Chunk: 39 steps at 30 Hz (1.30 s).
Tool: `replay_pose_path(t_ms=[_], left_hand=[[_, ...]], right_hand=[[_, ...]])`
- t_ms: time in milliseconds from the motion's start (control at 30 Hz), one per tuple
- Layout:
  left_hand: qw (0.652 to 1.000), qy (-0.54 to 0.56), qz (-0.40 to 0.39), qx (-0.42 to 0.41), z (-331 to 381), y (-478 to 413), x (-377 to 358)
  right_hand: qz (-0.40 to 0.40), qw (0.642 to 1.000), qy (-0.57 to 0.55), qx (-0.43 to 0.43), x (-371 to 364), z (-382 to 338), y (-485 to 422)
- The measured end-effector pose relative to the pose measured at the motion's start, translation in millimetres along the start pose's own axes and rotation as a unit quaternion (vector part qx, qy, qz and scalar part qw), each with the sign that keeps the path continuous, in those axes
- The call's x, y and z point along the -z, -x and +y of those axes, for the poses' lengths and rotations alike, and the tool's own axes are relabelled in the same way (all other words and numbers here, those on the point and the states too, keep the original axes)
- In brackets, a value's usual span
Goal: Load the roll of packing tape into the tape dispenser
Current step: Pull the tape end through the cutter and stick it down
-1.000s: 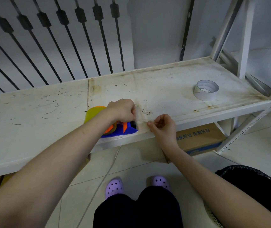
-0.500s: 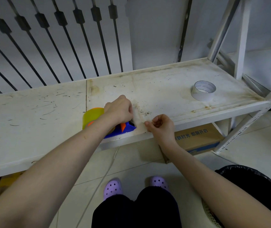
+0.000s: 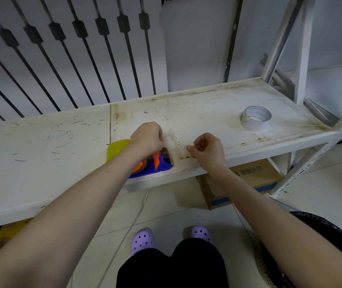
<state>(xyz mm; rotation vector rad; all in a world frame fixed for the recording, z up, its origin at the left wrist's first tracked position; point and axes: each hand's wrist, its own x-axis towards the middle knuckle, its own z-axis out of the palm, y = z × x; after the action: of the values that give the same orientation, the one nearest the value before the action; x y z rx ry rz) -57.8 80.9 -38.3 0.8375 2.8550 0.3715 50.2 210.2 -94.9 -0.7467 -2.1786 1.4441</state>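
A blue and orange tape dispenser (image 3: 148,168) lies at the front edge of the white shelf (image 3: 41,154). A yellowish roll of packing tape (image 3: 116,149) sits in it. My left hand (image 3: 147,138) presses down on the dispenser's top and hides most of it. My right hand (image 3: 206,150) is a short way to the right, thumb and forefinger pinched on the end of a clear tape strip (image 3: 176,145). The strip shows only faintly between the two hands.
A second white tape roll (image 3: 256,118) stands on the shelf at the right, near the shelf's upright post (image 3: 302,59). Under the shelf lies a cardboard box (image 3: 253,175). A black bin (image 3: 321,235) stands at my lower right. Dark railing bars (image 3: 82,59) run behind the shelf.
The gap between my hands has widened: my right hand has drawn its pinched tape end further right, away from the dispenser. My left hand stays on the dispenser.
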Motion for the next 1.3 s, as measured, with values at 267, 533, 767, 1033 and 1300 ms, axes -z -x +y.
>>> replay_pose_path(t_ms=[267, 533, 767, 1033, 1300], left_hand=[[0.996, 0.061, 0.023, -0.055, -1, -3, 9], [0.972, -0.197, -0.078, -0.101, -2, 16, 5], [0.978, -0.167, -0.043, -0.116, -9, 22, 5], [0.953, -0.252, 0.002, -0.165, -3, 40, 13], [0.936, -0.303, -0.009, -0.177, -14, 49, 13]], right_hand=[[-0.008, 0.999, 0.029, -0.024, -4, 14, -2], [-0.017, 0.998, 0.041, -0.051, -6, 18, -3], [-0.069, 0.994, 0.045, -0.067, 4, 10, -3], [-0.091, 0.990, 0.088, -0.068, 0, 10, -3], [-0.077, 0.992, 0.081, -0.065, -1, 11, -5]])
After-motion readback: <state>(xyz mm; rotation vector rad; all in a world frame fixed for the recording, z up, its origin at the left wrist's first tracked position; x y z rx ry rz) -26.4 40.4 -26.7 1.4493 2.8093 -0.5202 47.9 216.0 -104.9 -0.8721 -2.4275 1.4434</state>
